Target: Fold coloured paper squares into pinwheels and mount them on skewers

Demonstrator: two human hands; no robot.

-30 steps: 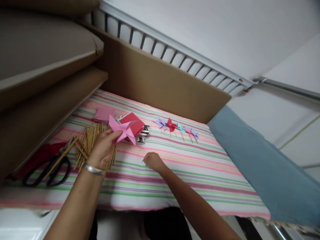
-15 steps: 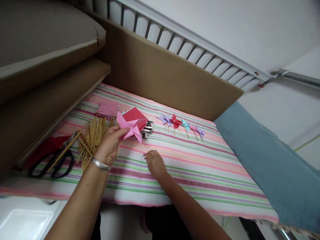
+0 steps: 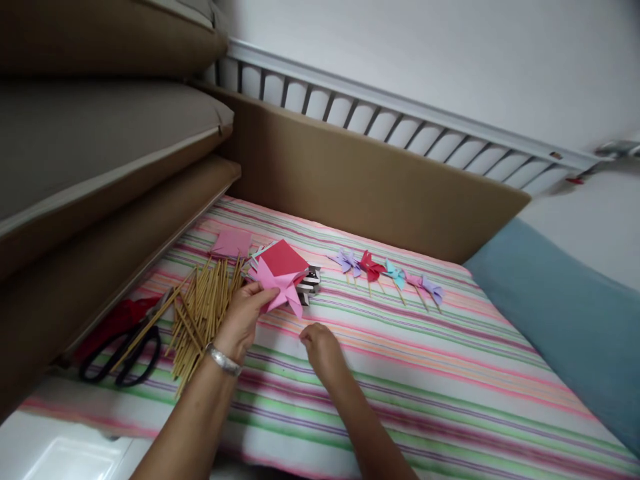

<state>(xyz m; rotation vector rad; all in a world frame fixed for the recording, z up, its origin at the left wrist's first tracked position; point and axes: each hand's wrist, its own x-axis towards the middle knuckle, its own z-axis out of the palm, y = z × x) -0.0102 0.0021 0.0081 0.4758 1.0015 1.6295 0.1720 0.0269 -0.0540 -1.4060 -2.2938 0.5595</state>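
Paper pinwheel, pink and folded, sat pinched between the thumb and fingers of the left hand, raised a little above the striped cloth near the middle of the head view. A silver bangle circled that wrist. At 9 o'clock from the hand lay a loose pile of wooden sticks, and further out at 9 o'clock black-handled scissors rested beside a red scrap. At 12 o'clock from the pinwheel lay a stack of red paper squares, with a pink square at 10 o'clock and a small black-and-white striped object just beside the stack at 3 o'clock.

The right hand rested knuckles-up on the cloth at 5 o'clock from the pinwheel, fingers curled under; whether they gripped anything could not be told. At 2 o'clock a row of finished pinwheels lay on sticks below a brown cardboard panel.
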